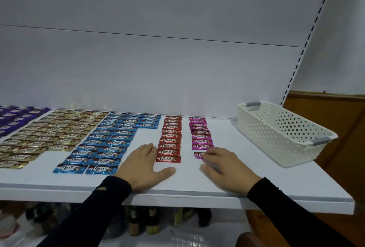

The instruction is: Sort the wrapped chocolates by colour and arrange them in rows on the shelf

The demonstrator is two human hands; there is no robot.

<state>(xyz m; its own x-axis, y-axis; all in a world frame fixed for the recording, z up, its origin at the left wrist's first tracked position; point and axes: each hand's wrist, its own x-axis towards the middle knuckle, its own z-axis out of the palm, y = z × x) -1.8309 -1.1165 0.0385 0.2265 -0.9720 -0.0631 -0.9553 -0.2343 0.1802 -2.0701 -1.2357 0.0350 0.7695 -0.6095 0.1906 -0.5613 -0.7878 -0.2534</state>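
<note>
Purple chocolates [13, 118] cut by left edge; right hand [225, 164] covers part of nearest pink chocolate [198, 155]; bottles [138, 225] below shelf [187, 193] blurred.

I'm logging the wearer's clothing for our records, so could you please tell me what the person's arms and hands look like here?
Both arms wear long black sleeves reaching the wrists. The left sleeve shows a small hole near its cuff; the right sleeve looks intact. The left hand and right hand are bare, with no gloves, rings or watch visible.
</note>
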